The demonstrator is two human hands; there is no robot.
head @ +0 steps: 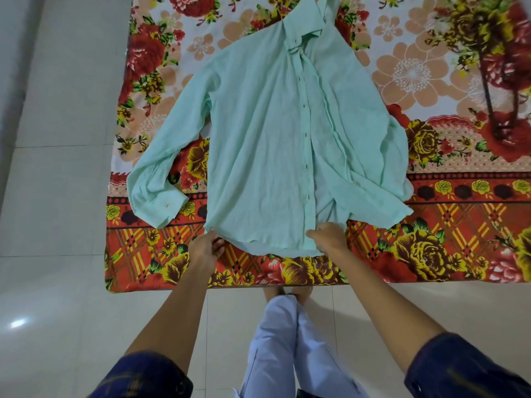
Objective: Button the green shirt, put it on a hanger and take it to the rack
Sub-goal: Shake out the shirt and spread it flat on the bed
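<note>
Head view: shirt [258,133] lies flat on floral sheet [431,239], front up, collar away from hands, top edge of collar cut off by frame; far sleeve folded under, its cuff hard to make out; left hand [204,249] pinches hem corner, fingertips hidden under cloth; right hand [329,236] grips hem at placket foot, fingers tucked beneath; placket runs straight away from right hand, whether buttons fastened unclear; tiled floor [57,196] left of left hand.

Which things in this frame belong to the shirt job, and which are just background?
Job:
green shirt, spread front-up
left hand, holding its hem
right hand, holding the hem by the placket

Background:
floral bedsheet
tiled floor

No hanger or rack in view.
</note>
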